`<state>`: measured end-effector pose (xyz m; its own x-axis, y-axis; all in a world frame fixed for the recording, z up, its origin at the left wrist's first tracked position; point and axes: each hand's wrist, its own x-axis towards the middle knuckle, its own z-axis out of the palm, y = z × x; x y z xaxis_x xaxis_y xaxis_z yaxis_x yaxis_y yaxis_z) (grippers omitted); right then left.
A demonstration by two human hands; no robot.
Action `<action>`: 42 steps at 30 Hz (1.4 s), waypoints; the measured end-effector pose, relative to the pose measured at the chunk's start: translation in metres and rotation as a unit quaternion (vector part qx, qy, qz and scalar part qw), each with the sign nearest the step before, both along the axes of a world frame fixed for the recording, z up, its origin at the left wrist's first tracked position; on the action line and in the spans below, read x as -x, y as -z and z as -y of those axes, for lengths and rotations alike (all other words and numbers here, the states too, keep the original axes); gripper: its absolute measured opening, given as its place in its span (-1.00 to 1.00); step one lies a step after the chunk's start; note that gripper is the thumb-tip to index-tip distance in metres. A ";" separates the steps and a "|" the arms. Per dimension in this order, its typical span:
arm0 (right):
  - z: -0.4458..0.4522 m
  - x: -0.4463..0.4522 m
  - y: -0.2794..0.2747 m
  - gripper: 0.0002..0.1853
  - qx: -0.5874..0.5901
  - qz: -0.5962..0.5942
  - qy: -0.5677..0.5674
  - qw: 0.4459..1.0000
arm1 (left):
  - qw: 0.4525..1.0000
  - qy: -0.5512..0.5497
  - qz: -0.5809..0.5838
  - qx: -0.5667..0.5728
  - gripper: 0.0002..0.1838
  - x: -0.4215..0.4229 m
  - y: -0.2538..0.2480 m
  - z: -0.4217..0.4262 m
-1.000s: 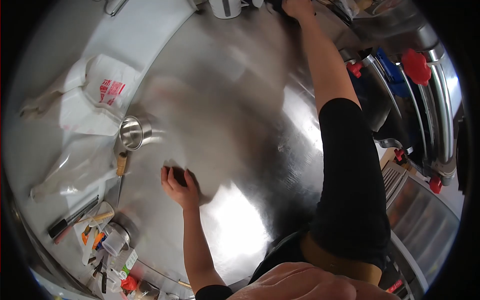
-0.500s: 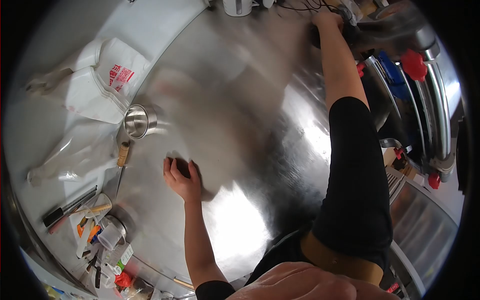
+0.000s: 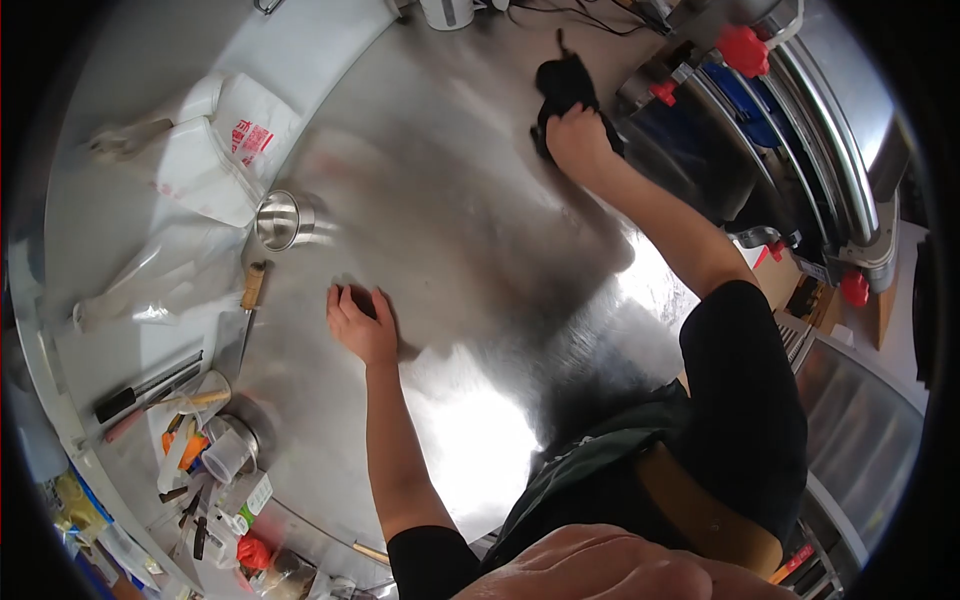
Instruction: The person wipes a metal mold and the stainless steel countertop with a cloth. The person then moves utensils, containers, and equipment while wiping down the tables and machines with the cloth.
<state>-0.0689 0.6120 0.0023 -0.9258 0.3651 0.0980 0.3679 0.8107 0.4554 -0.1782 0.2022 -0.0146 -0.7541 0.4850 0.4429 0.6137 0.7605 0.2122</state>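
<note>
My right hand (image 3: pixel 580 143) is closed on a crumpled black cloth (image 3: pixel 567 82) at the far side of the steel tabletop (image 3: pixel 430 200). Part of the cloth sticks out beyond the fingers, and a thin tail points away from me. Fingers apart and slightly bent, my left hand (image 3: pixel 362 325) rests on the steel at the left of the middle, with nothing in it. Nearest to that hand are a steel cup (image 3: pixel 283 222) and a tool with a wooden handle (image 3: pixel 254 287), both along the left edge.
White plastic bags (image 3: pixel 200 160) lie on the left ledge. Closer to me stand a clear plastic cup (image 3: pixel 227 455) and several small tools. A machine with steel rollers and red knobs (image 3: pixel 743 50) stands at the right. Black cables (image 3: pixel 590 18) run along the back.
My right hand has come from the far back right toward the left and nearer, and the black cloth now shows clearly in it. My left hand stays on the steel.
</note>
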 end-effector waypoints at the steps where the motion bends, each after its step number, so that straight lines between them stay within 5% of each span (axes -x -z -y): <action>1: 0.013 -0.014 -0.019 -0.80 0.072 0.022 -0.028 0.997 | 1.000 -0.001 0.002 0.001 -0.53 0.000 0.000 0.000; 4: 0.025 -0.055 -0.037 -0.78 0.174 -0.103 -0.192 0.960 | 1.000 -0.005 0.007 0.007 -0.53 0.000 0.001 0.001; 7: 0.048 -0.075 -0.081 -0.79 0.272 -0.222 -0.192 0.916 | 1.000 -0.007 0.003 0.006 -0.52 0.001 0.005 0.002; 9: 0.062 -0.091 -0.110 -0.81 0.472 -0.237 -0.084 0.845 | 1.000 -0.012 0.009 0.010 -0.52 -0.001 0.003 0.003; 11: 0.067 -0.101 -0.140 -0.77 0.662 -0.219 0.084 0.712 | 1.000 -0.012 0.010 0.010 -0.52 0.000 0.004 0.002; 15: 0.041 -0.113 -0.105 -0.81 0.666 -0.405 0.033 0.625 | 1.000 -0.008 0.009 0.002 -0.52 0.001 0.006 0.003; 17: 0.028 -0.123 -0.098 -0.77 0.546 -0.384 0.072 0.741 | 1.000 -0.008 0.010 -0.001 -0.52 0.001 0.006 0.003; 19: 0.013 -0.139 -0.066 -0.75 0.446 -0.431 0.174 0.765 | 1.000 -0.011 0.010 0.000 -0.52 0.000 0.007 0.003; 22: 0.039 -0.131 -0.066 -0.78 0.317 -0.506 0.096 0.797 | 1.000 -0.013 0.014 0.003 -0.52 0.000 0.006 0.002; 24: 0.065 -0.110 -0.078 -0.74 0.280 -0.428 0.011 0.859 | 1.000 -0.011 0.009 0.005 -0.53 0.000 0.007 0.003; 29: 0.061 -0.088 -0.062 -0.66 0.302 -0.161 0.157 0.926 | 1.000 -0.009 0.002 0.003 -0.53 0.001 0.006 0.002; 33: 0.055 -0.102 -0.078 -0.72 0.495 -0.303 0.088 0.809 | 1.000 -0.004 0.008 0.002 -0.53 0.002 0.006 0.003; 37: 0.050 -0.106 -0.124 -0.72 0.564 -0.265 -0.067 0.779 | 0.998 0.002 -0.063 -0.021 -0.55 -0.011 -0.013 -0.025; 42: 0.045 -0.098 -0.172 -0.76 0.684 -0.183 -0.150 0.690 | 0.908 0.300 0.218 -0.196 -0.43 -0.069 -0.107 -0.172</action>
